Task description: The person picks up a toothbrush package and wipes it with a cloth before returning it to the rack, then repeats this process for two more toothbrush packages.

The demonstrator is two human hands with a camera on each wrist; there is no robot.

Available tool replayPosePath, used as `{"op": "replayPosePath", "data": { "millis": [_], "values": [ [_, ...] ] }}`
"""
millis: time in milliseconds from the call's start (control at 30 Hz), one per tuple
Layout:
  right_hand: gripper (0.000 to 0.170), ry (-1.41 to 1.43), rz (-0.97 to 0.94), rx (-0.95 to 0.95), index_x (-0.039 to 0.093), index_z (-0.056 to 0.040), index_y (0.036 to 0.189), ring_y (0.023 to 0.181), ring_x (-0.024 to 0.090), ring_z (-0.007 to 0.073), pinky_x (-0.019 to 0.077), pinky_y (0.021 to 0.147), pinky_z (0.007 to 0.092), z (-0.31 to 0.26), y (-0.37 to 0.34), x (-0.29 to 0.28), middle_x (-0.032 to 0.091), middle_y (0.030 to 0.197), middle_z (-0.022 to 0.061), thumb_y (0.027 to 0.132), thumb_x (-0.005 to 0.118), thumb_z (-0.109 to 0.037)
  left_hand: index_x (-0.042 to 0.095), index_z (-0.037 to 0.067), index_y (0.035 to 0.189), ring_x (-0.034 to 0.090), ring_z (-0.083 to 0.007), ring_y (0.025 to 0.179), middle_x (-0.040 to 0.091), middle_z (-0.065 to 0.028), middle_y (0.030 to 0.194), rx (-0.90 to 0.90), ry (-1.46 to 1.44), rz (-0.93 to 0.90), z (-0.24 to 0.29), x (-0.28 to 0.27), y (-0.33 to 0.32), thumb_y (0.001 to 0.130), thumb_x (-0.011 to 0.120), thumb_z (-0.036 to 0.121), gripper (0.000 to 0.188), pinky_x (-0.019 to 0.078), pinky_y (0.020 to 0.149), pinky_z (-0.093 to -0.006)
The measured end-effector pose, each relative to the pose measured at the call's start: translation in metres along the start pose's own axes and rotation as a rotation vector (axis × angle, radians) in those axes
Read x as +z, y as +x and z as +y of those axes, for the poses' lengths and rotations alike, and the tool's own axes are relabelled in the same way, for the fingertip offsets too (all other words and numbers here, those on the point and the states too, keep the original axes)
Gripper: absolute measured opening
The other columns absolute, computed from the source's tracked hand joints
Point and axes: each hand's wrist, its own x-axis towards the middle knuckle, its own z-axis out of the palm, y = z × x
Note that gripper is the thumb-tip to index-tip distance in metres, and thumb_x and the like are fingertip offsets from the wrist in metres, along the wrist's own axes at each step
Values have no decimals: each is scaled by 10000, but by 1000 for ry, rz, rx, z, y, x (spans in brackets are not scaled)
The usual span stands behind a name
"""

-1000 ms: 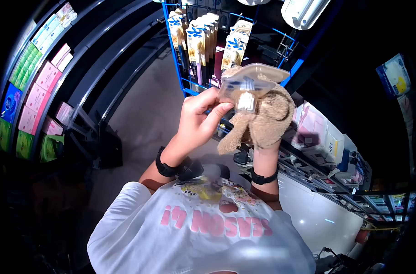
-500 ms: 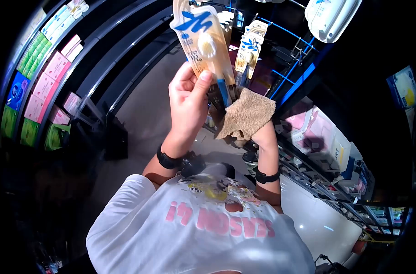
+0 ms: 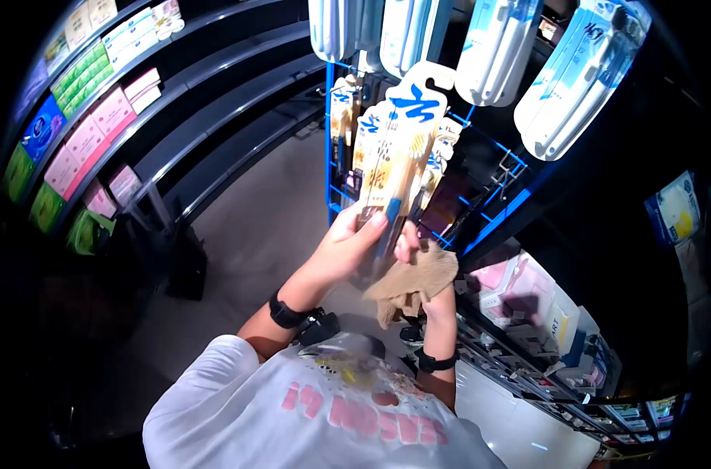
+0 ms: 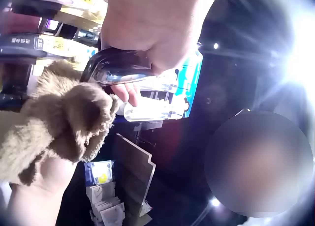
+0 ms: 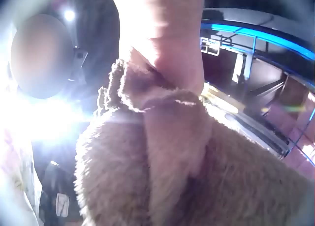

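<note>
My left hand [image 3: 344, 242] grips the lower end of a carded toothbrush pack [image 3: 409, 152], thumb in front and fingers curled round its far side. The pack stands upright, its white hook tab at the top and a blue handle showing through. In the left wrist view the left hand [image 4: 152, 31] wraps over the pack's glossy dark plastic. Just below and right of it, my right hand [image 3: 440, 301] holds a fuzzy brown cloth [image 3: 418, 275]. In the right wrist view the cloth [image 5: 177, 152] covers the fingers, leaving them hidden.
More toothbrush packs [image 3: 344, 117] hang on a blue wire rack [image 3: 488, 223] behind the held pack. Large white-and-blue packs [image 3: 500, 51] hang above. Dark shelves with pink boxes [image 3: 86, 141] stand left; boxed goods [image 3: 527, 301] sit lower right.
The toothbrush pack has turned from edge-on to face the head camera, and has come down and right within view. The cloth has gone from against the pack to below it.
</note>
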Motion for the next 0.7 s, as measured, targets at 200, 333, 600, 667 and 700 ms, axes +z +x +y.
{"op": "replayPosePath", "data": {
  "millis": [200,333,600,667,700],
  "values": [
    [367,69,441,-272,403,-6,1136,970,510,224,421,846,366,-16,-21,-51,496,1084,111,851,451,-233,468,-10,1063,517,-94,635,568,-57,801,-249,199,-73,14,4,-8,876,409,180,272,429,594,-220],
    [368,202,329,-374,398,-5,1146,970,511,219,423,848,362,-42,-16,-31,493,1091,117,839,480,-191,496,-63,968,541,-131,598,584,-132,776,-315,273,-168,3,11,-8,860,412,157,259,447,572,-248],
    [397,200,331,-416,384,-15,1171,988,511,243,438,842,380,-34,5,-24,487,1109,132,811,513,-121,518,-42,931,543,-102,601,584,-73,730,-420,530,-239,-2,-3,-9,885,395,164,244,448,574,-232],
    [348,143,468,-385,422,-16,1128,939,533,236,450,820,375,-22,7,-25,513,1061,127,812,513,-129,520,-37,914,542,-98,606,582,-65,725,-460,532,-232,-2,-9,-12,886,394,169,243,450,576,-230],
    [320,86,509,-395,438,-16,1106,922,539,232,456,810,371,-16,9,-24,520,1044,125,815,509,-132,520,-37,914,542,-98,606,582,-65,725,-466,530,-220,-3,-11,-15,886,394,169,243,450,576,-230]
  ]
}}
